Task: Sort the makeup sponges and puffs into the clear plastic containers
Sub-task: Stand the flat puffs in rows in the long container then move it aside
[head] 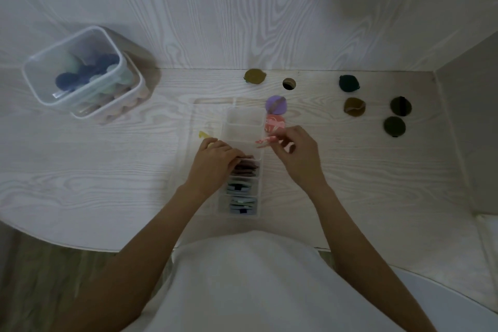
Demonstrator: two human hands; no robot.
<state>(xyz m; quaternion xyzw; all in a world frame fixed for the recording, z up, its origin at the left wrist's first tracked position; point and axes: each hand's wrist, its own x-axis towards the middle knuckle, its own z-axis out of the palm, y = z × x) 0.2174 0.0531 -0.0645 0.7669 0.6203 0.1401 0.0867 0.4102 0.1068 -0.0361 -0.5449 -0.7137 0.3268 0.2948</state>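
White wood-grain table (107, 170) fills most of the view, with a wall of the same pale grain rising behind it. At the far left stand two clear plastic tubs (80, 73), one stacked on the other, the upper one holding dark blue and pale green sponges, the lower one paler pieces that are hard to make out. In the middle, running away from the person, lies a long clear divided tray (244, 127); its near sections hold puffs (241, 197) standing on edge in blue-grey, green and brown, while its far sections show bare plastic. The left hand (215, 159) rests on the tray's left side, fingers bent down onto the brown puffs in the middle section. The right hand (295, 151) hovers just right of the tray, thumb and fingers pinching a thin pink puff (265, 141) over the tray's right rim. Beside the tray's far right edge sit a purple round puff (276, 104) and, touching it, a pink one (274, 124). Further right, well apart, lie five dark puffs: olive (255, 76), dark teal (348, 83), brown-olive (354, 107) and two dark green (400, 106) (394, 127). A small round hole (289, 84) opens in the tabletop, and a small yellow piece (203, 134) lies left of the tray.
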